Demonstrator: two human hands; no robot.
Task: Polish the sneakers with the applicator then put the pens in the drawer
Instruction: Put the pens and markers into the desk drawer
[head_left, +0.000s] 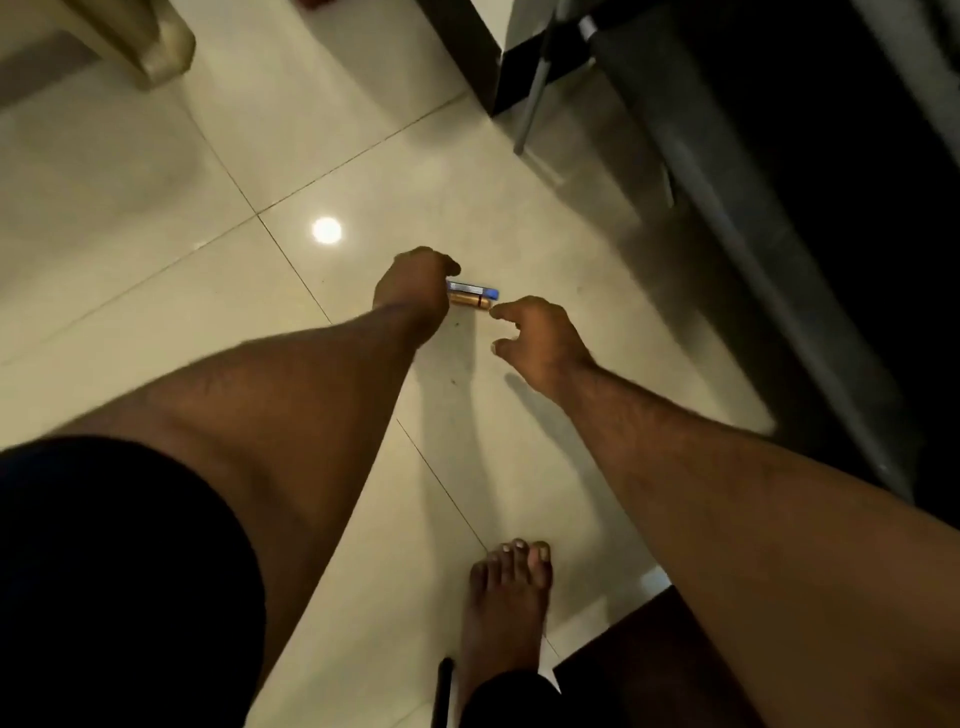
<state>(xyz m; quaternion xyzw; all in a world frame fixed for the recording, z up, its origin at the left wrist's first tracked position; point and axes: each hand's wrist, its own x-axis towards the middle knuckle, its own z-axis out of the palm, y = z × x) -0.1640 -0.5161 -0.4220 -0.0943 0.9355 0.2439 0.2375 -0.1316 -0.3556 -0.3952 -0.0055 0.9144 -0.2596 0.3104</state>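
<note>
Fingers (451, 266) of the left hand (413, 288) curl round the near ends of two pens (471, 294), one with a blue cap and clear barrel, the other copper-coloured, which jut out to the right side by side, low over the pale tiled floor (156, 218); whether the pens touch the tiles cannot be told. The right hand (540, 340) hovers just beside the pens' free ends, its fingers loosely bent and spread, holding nothing, the forefinger tip close to the copper pen's end. Both bare forearms reach forward and down from the bottom of the head view, the left one leaving a dark short sleeve (114, 582) at the lower left. A bare foot (506, 597) stands on the tiles below the hands, with a thin dark rod (441, 691) beside it at the bottom edge. A round lamp reflection (327, 230) shines on the floor left of the hands. Dark furniture (779, 156) with a grey metal leg (535, 98) fills the upper right, and a cream-coloured piece (156, 47) sits in the upper left corner.
</note>
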